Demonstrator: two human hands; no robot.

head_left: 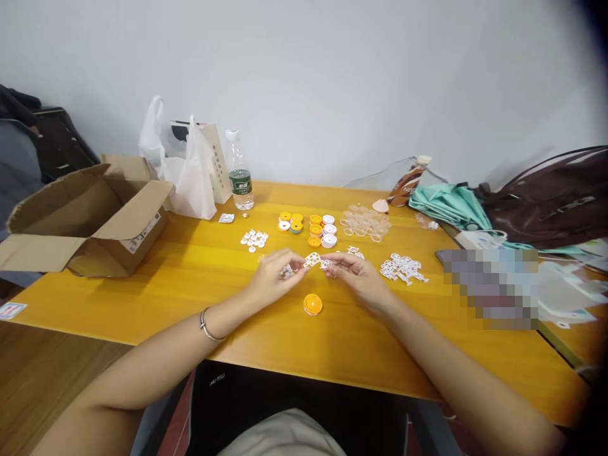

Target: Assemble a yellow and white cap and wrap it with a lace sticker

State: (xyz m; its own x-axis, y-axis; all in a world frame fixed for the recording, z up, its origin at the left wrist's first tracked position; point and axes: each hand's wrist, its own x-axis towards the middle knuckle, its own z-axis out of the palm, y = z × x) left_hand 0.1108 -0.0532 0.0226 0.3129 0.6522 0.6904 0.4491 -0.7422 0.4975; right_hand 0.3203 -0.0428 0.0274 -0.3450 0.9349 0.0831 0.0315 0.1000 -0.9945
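Observation:
My left hand (276,273) and my right hand (355,272) meet over the middle of the orange table (190,278). Both pinch a small white lattice-like plastic piece (313,259) between their fingertips. A few more small white bits seem to lie in my left palm. An orange round cap (313,304) lies on the table just below the hands. A pile of white lattice pieces (403,268) lies to the right of my right hand. A silver bangle circles my left wrist.
Behind the hands sit orange and white caps (311,228), clear rings (365,221) and small white discs (254,239). An open cardboard box (90,215), white bags (190,174), a water bottle (240,171), a brown drink bottle (407,182), a teal umbrella (449,206) and a dark bag (551,199) surround them.

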